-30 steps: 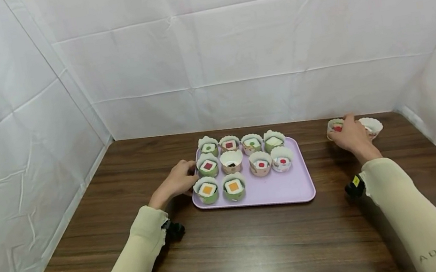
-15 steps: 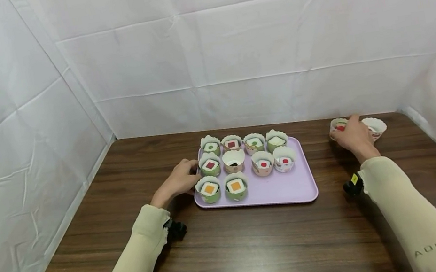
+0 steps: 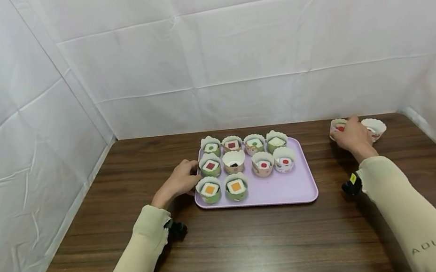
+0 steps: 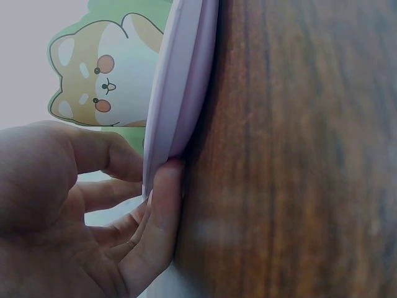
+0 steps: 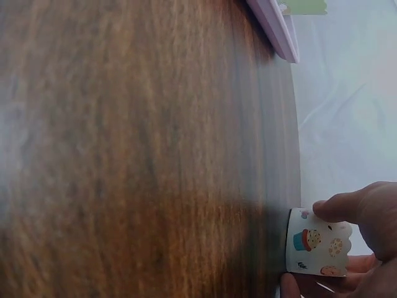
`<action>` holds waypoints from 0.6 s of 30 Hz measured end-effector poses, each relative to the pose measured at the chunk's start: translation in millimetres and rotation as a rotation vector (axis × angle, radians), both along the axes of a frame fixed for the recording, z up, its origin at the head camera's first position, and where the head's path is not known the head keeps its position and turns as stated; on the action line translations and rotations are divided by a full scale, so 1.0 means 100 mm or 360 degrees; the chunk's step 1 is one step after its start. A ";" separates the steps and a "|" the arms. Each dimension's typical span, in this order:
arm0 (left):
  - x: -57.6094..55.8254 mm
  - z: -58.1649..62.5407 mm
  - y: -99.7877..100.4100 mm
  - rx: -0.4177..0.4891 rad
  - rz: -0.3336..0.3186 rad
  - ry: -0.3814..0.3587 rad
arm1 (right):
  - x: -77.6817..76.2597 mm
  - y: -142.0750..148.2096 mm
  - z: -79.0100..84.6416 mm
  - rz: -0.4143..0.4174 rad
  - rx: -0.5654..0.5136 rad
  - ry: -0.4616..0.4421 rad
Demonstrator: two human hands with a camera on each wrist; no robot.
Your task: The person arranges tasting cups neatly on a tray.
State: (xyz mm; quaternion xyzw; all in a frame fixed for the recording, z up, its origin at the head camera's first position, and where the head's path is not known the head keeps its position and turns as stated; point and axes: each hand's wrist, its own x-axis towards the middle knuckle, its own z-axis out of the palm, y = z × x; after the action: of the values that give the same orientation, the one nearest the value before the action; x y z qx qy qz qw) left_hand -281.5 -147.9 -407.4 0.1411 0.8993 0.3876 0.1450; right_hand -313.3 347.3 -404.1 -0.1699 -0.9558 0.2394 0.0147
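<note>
A lilac tray (image 3: 281, 196) lies on the table, bearing several paper baking cups. My left hand (image 3: 179, 178) grips its left rim. In the left wrist view, fingertips meet the tray rim (image 4: 180, 93) from above and below, beside a green cup with a cartoon dog (image 4: 105, 74). Off to the right, my right hand (image 3: 355, 137) holds a white paper baking cup (image 3: 335, 125) with a red-topped piece inside. The right wrist view shows thumb and fingers on either side of this cupcake-printed cup (image 5: 316, 245). Part of it is hidden behind the hand.
Right of that hand stands another paper cup (image 3: 376, 128). Cups with orange-topped squares (image 3: 236, 186) and red-dotted pieces (image 3: 284, 162) sit on the tray. White cloth (image 3: 248, 55) hangs behind the brown wooden table (image 3: 235, 247).
The whole scene shifts slightly to the right in the head view between the first and second frames. Both hands keep their places at the tray rim and the cup.
</note>
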 end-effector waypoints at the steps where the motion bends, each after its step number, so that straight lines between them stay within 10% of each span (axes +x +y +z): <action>1: 0.00 0.00 0.00 -0.0003 -0.0002 0.0001 | 0.00 0.00 0.00 0.0003 -0.0005 0.0001; 18: 0.01 -0.01 0.00 -0.0008 0.0007 0.0013 | 0.04 -0.03 0.00 0.0029 -0.0006 0.0016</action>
State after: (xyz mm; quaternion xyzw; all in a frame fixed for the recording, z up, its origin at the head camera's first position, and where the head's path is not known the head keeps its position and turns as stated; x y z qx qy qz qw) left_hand -280.7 -147.8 -408.7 0.1404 0.9012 0.3852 0.1407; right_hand -309.2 344.1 -404.0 -0.1600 -0.9568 0.2422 0.0170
